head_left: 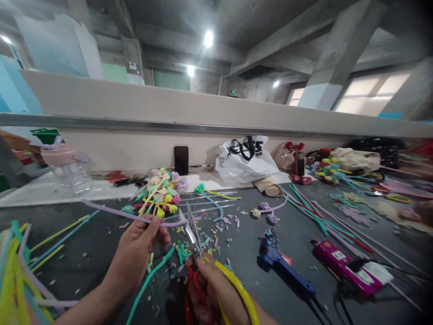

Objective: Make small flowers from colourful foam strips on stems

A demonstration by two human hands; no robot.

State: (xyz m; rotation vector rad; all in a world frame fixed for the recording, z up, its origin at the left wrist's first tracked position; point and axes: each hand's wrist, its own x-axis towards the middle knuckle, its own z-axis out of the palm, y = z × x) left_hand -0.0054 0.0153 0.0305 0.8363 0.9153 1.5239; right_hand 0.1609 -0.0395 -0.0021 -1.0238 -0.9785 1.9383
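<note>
My left hand [133,248] pinches a lilac pipe cleaner [117,211], which stretches out to both sides of the fingers. In my right hand [221,289] is a pair of scissors [192,237] with red and yellow handles. Their blades are parted and point away from me, with the right end of the pipe cleaner at the blades. Just beyond my left hand lies a bunch of pipe-cleaner flowers [162,189]. Small cut bits [182,253] of several colours are scattered around the scissors, and a teal pipe cleaner [149,282] lies between my arms.
To the right lie a blue glue gun [287,266] and a magenta device [352,268] with cables. Loose pipe cleaners [13,275] are heaped at left. Along the back stand a clear bottle [71,176], a phone [181,160] and a white bag [246,164]. Another person's hand [422,214] is at far right.
</note>
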